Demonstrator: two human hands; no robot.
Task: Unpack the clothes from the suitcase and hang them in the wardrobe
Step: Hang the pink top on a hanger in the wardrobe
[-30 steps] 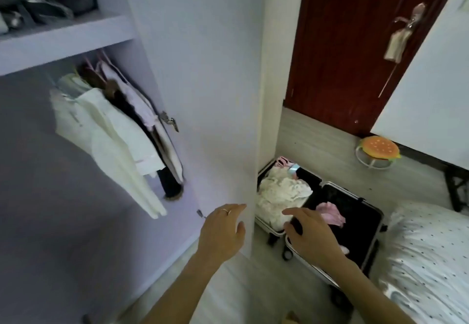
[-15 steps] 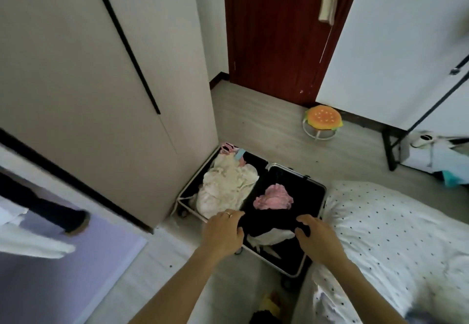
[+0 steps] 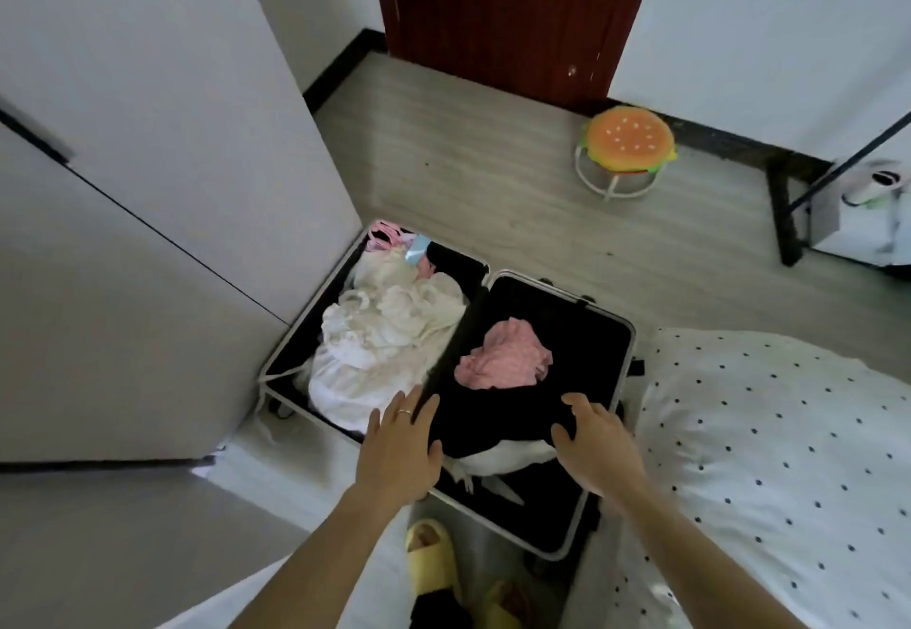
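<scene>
The suitcase (image 3: 586,357) lies open on the floor, just beside the wardrobe (image 3: 172,135) and the dotted bedding (image 3: 788,456); its left half holds a heap of white clothes (image 3: 389,337), and its right half holds a pink garment (image 3: 503,357) on dark cloth. The left hand (image 3: 399,446), with a ring, is over the middle hinge with fingers straight and spread, holding nothing; the right hand (image 3: 596,451) is over the dark cloth with fingers curved, and I cannot tell if it grips; a burger-shaped stool (image 3: 626,145) stands well apart near the door.
</scene>
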